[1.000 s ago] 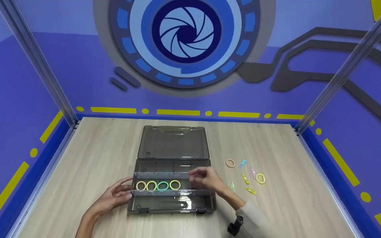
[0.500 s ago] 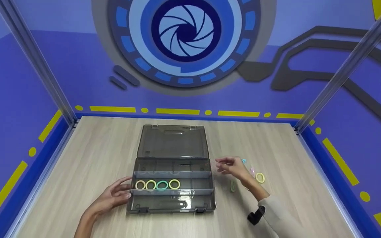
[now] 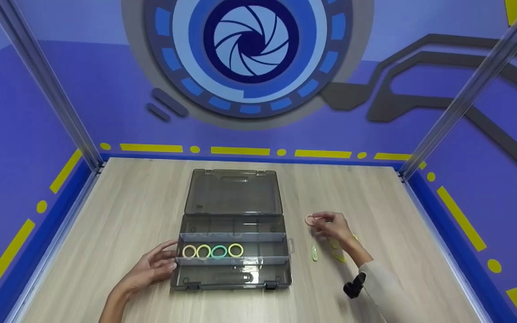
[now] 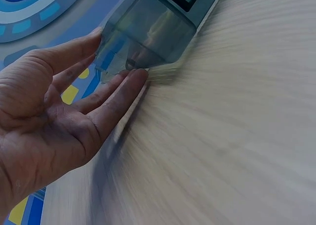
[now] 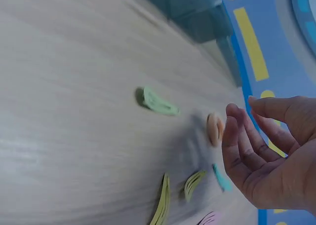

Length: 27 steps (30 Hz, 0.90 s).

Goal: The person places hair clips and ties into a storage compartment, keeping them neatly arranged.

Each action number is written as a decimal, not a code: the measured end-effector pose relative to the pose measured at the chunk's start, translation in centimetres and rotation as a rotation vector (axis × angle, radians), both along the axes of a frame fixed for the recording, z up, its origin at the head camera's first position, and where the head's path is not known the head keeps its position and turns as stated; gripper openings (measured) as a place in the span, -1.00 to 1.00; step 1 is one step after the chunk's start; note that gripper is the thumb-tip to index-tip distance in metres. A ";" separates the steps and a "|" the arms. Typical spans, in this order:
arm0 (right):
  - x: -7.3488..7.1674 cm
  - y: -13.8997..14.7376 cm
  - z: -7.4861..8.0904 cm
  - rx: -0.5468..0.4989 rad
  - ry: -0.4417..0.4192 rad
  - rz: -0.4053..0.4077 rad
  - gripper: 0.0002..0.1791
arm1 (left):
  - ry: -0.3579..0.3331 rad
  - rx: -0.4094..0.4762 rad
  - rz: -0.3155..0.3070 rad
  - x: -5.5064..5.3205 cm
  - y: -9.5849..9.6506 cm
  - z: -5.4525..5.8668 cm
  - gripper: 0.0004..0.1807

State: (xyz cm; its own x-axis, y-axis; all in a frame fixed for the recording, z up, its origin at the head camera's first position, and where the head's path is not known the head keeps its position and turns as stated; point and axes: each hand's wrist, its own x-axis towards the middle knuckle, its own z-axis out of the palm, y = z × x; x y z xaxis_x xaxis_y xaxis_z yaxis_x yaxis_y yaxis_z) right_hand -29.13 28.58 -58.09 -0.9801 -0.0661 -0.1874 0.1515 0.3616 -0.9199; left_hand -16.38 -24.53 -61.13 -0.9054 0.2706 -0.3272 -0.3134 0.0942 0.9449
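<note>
A smoky, see-through storage box (image 3: 234, 195) stands with its lid laid back. Its middle compartment holds several hair ties in a row, among them a teal hair tie (image 3: 212, 252). My left hand (image 3: 148, 268) rests its extended fingers against the box's left side; in the left wrist view those fingertips meet the box corner (image 4: 153, 32). Right of the box, my right hand (image 3: 335, 226) hovers with loosely bent fingers at a peach hair tie (image 5: 211, 130). In the right wrist view its thumb and fingertips stand apart, beside that hair tie on the table.
A light green snap hair clip (image 3: 314, 253) lies between box and right hand. Below that hand are two yellow clips (image 5: 162, 203), a teal clip (image 5: 220, 178) and a pink clip (image 5: 209, 218). Metal posts (image 3: 56, 80) and printed walls enclose the wooden table (image 3: 142, 193).
My right hand has moved out of the box's middle compartment, rightward to the peach hair tie on the table. My left hand stays at the box's left side.
</note>
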 end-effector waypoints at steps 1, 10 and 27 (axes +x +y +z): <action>-0.1 0.0 -0.1 0.008 -0.008 -0.024 -0.62 | -0.002 0.000 0.001 0.0 0.0 0.0 -0.14; -1.1 0.1 -1.0 0.058 -0.044 -0.149 -0.65 | 0.004 0.009 0.000 -0.1 -0.1 0.0 -0.15; -1.3 -0.6 -2.8 0.271 0.066 -0.147 -0.80 | -0.038 0.026 0.022 0.0 0.0 0.0 -0.16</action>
State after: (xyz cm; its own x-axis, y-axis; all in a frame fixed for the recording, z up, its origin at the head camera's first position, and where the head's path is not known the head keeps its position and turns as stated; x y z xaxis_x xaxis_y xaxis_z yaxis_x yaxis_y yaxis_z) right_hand -30.43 27.96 -60.93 -0.9860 0.1210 -0.1143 0.1634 0.5734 -0.8028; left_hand -16.38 -24.51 -61.08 -0.8984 0.2596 -0.3543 -0.3504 0.0627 0.9345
